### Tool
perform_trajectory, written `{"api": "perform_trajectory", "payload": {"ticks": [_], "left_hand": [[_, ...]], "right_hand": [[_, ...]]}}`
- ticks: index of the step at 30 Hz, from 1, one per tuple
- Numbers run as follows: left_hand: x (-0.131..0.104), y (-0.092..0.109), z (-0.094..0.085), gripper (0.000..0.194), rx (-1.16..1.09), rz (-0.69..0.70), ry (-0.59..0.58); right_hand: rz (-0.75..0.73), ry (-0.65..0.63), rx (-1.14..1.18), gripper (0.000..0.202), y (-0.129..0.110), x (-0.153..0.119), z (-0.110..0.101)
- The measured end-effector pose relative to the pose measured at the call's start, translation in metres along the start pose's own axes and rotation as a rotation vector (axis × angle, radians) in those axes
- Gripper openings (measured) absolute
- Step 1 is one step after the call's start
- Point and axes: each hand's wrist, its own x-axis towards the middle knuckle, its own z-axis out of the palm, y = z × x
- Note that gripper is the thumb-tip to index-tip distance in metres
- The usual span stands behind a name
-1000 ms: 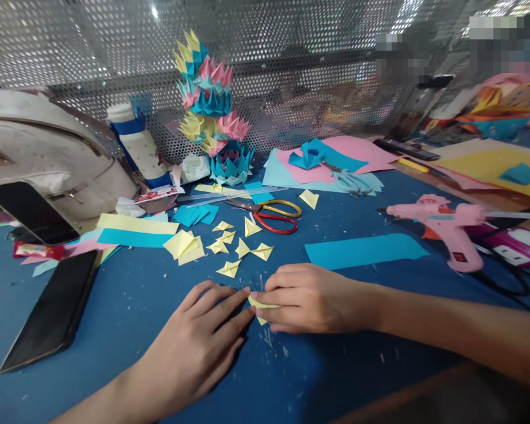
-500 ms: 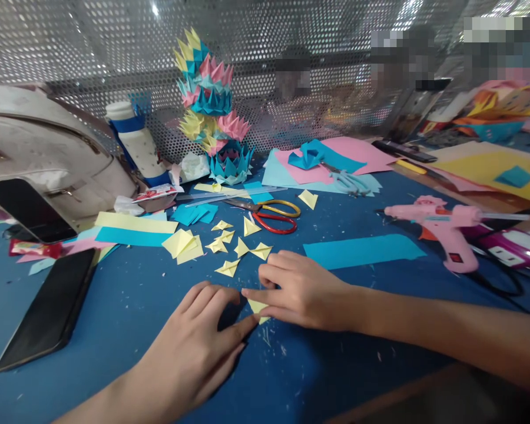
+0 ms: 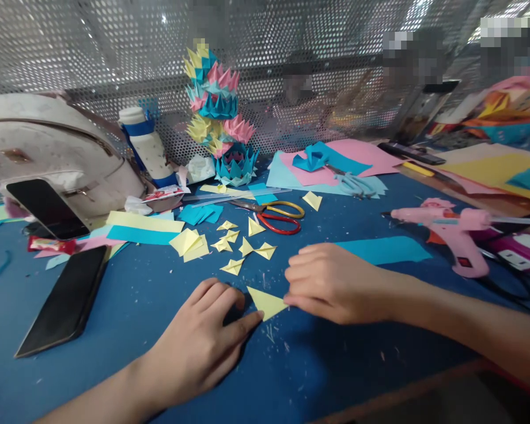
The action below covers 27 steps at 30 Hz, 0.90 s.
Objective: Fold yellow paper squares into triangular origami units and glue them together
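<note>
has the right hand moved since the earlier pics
Yes, to the right: the right hand now hides the left end of the blue paper strip, which showed in both earlier pictures.

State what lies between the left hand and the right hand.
In the head view, a yellow paper triangle lies on the blue table: the left hand touches its near corner, the right hand its right corner.

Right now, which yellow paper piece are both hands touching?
The frontmost yellow triangle, between left hand and right hand; the other small yellow pieces lie farther back, untouched.
</note>
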Motion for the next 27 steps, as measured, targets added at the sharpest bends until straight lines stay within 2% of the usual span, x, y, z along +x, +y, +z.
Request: {"api": "perform_trajectory", "payload": {"ticks": [2, 6, 13, 17, 21, 24, 27], "left_hand": [[0.0, 0.0, 0.0, 0.04, -0.013, 0.029, 0.029], [-0.001, 0.001, -0.001, 0.035, -0.021, 0.077, 0.079], [-0.002, -0.001, 0.002, 0.04, 0.009, 0.033, -0.061], [-0.003, -0.001, 0.003, 0.042, -0.005, 0.004, -0.082], [-0.002, -0.002, 0.003, 0.042, -0.061, -0.067, -0.045], [-0.001, -0.003, 0.002, 0.045, -0.176, -0.105, 0.019], [-0.001, -0.005, -0.001, 0.047, -0.355, -0.13, 0.056]], "right_hand": [[-0.004, 0.052, 0.073, 0.038, 0.011, 0.006, 0.01], [0.051, 0.02, 0.17, 0.045, 0.017, 0.015, 0.025], [0.104, 0.045, 0.237, 0.03, 0.01, 0.016, 0.028], [0.217, 0.104, 0.317, 0.025, 0.008, 0.016, 0.03], [0.408, 0.102, 0.621, 0.023, 0.005, 0.016, 0.03], [0.421, 0.093, 0.862, 0.022, 0.004, 0.016, 0.028], [0.404, 0.079, 0.966, 0.022, 0.002, 0.017, 0.026]]}}
